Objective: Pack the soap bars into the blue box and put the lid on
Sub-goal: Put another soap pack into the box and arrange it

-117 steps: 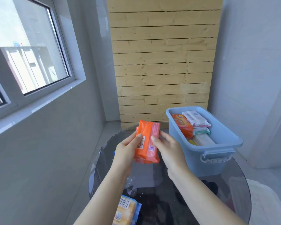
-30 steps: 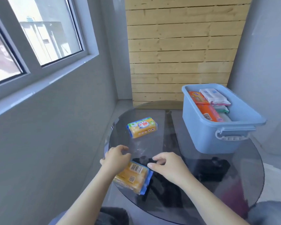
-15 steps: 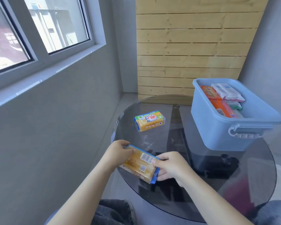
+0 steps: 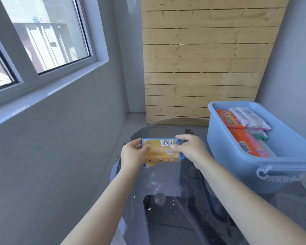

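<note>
A person's left hand (image 4: pixel 133 154) and right hand (image 4: pixel 190 147) grip opposite ends of a yellow, blue-edged wrapped soap bar (image 4: pixel 161 150) above the round glass table (image 4: pixel 166 200) (barcode side up), apparently bound for the open, lidless blue plastic box (image 4: pixel 237 167) holding other bars.

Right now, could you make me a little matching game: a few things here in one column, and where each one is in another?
1. yellow soap
2. orange soap
3. blue box
4. white pack

a. on the glass table
b. held in both hands
c. in the box, by its left wall
d. in the box, on top at the far end

Pairs: 1-b, 2-c, 3-a, 4-d
</note>
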